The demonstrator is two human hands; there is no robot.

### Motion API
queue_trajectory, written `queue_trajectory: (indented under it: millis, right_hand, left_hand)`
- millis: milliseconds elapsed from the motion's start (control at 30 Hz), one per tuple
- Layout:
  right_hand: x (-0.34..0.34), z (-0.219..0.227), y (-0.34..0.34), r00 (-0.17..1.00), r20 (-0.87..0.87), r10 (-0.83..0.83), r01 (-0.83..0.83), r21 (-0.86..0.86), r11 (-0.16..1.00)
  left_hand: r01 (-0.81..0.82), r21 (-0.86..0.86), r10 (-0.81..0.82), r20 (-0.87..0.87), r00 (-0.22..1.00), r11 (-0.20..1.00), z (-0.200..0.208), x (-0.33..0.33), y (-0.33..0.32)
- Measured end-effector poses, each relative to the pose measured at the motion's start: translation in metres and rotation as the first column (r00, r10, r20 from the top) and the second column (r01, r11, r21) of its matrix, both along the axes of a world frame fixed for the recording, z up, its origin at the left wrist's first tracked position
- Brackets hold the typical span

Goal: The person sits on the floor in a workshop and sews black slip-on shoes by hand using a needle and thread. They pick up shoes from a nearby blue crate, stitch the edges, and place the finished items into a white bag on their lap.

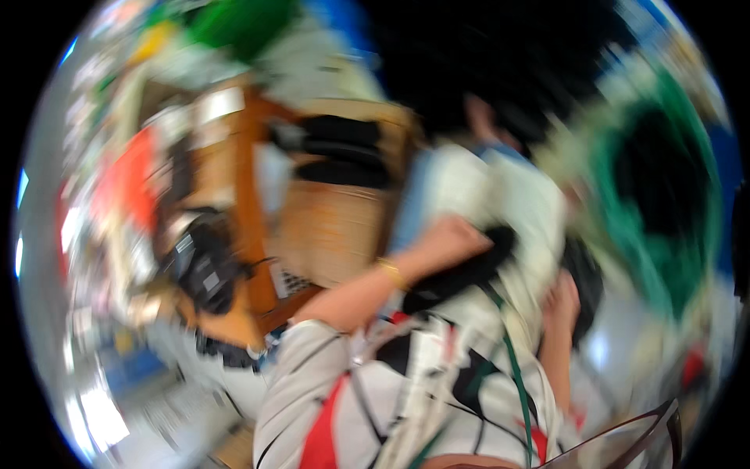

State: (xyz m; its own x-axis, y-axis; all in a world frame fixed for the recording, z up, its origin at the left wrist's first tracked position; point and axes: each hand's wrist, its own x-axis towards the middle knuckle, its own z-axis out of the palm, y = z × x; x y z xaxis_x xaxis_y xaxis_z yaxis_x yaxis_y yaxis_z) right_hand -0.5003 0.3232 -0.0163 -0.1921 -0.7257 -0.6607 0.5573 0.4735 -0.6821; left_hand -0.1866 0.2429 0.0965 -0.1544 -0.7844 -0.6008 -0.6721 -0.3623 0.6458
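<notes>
Eyeglasses (637, 439) show lower right — an orange-red item (137, 184) left, blurred green thing (242, 30) upper left.

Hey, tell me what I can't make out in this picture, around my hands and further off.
All in the head view:
- Left hand: motion blur hides its fingers and whether they grip the black item.
- Black item: blurred, partly behind that hand; kind unclear.
- Right hand: blurred; grip unclear.
- Green-rimmed container: darkness and blur hide its inside.
- Glasses: cut off by the lower edge.
</notes>
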Motion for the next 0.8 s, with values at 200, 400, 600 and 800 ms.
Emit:
queue_trajectory:
  millis: [200,400,600,800]
  right_hand:
    - [-0.046,0.005,0.054,0.986,-0.167,-0.026,0.017,-0.055,0.998]
    - [-0.055,0.018,0.032,0.978,-0.209,-0.009,-0.020,-0.137,0.990]
    - [-0.048,0.060,0.026,0.937,-0.344,0.059,-0.129,-0.185,0.974]
    - [-0.037,0.099,0.022,0.904,-0.411,0.114,-0.240,-0.269,0.933]
  left_hand:
    - [0.398,-0.764,-0.390,0.208,0.897,0.508,-0.030,-0.044,0.024]
    - [0.187,-0.521,-0.283,-0.111,0.953,0.833,-0.075,-0.050,0.021]
    - [0.049,-0.539,-0.152,-0.147,0.977,0.841,-0.093,-0.059,0.030]
    - [0.009,-0.544,-0.128,-0.181,0.975,0.839,-0.101,-0.061,0.039]
